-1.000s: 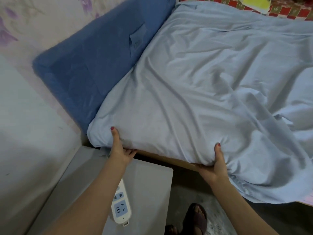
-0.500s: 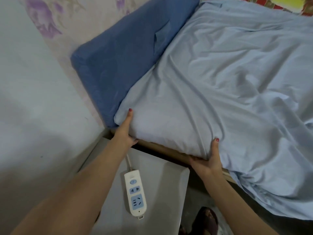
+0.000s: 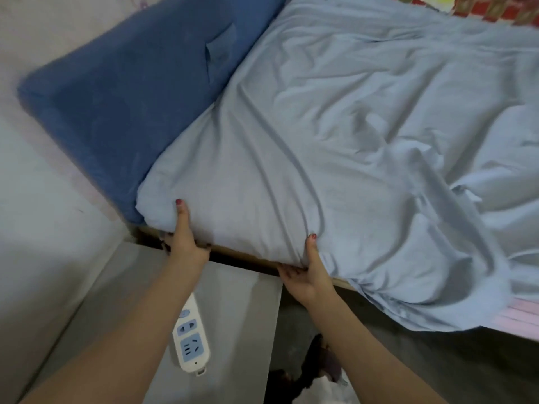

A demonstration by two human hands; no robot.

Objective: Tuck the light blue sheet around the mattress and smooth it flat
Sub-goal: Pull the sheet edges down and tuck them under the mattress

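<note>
light blue sheet [image 3: 335, 135] covers the mattress, corner wrapped, loose folds hanging over the right edge; dark blue cushion [image 3: 125, 106] beside it; left hand [image 3: 185, 237] and right hand [image 3: 309, 269] each grasp the sheeted edge, thumbs on top; push fabric deep underneath, pull taut; versus earlier, view shifted, grips unchanged.

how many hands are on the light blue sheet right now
2. The left hand grips the sheet at the mattress corner; the right hand grips its near edge further right.
</note>
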